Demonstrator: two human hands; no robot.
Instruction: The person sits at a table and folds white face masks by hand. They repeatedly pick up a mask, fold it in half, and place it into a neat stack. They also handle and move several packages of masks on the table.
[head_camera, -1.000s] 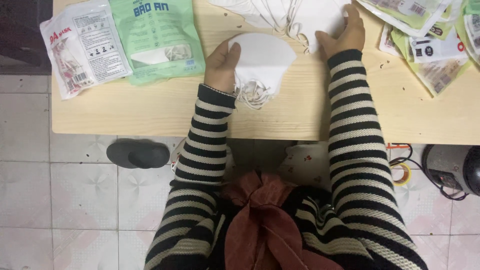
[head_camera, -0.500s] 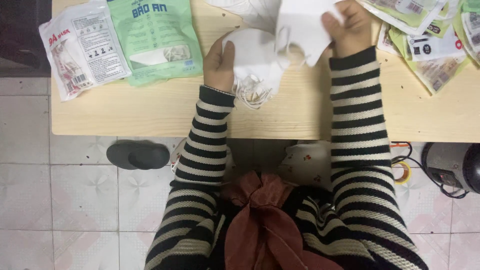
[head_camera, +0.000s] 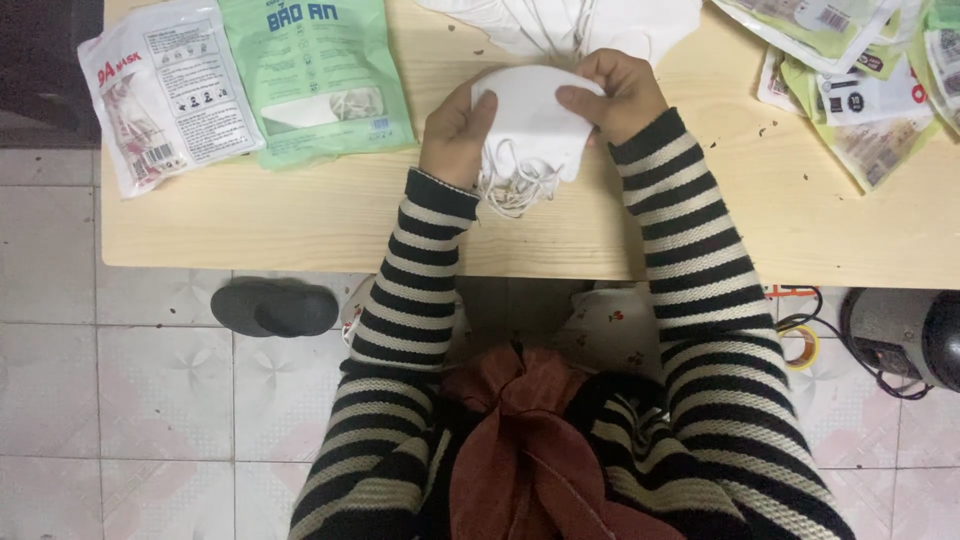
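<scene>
A stack of folded white face masks (head_camera: 530, 125) with tangled white ear loops hanging below it is held over the light wooden table (head_camera: 300, 220). My left hand (head_camera: 455, 135) grips the stack's left edge, thumb on top. My right hand (head_camera: 620, 95) grips its right top edge. Both arms wear black and cream striped sleeves. A loose heap of more white masks (head_camera: 570, 25) lies just behind the hands at the table's far edge.
A green mask packet (head_camera: 315, 75) and a clear packet with red print (head_camera: 165, 95) lie at the table's left. Several packets (head_camera: 860, 80) are piled at the right. A dark slipper (head_camera: 275, 308) sits on the tiled floor, a black motor (head_camera: 905, 335) with cables at right.
My right hand came back from the heap with a white mask and laid it on the stack. Both hands now clasp the stack together.
</scene>
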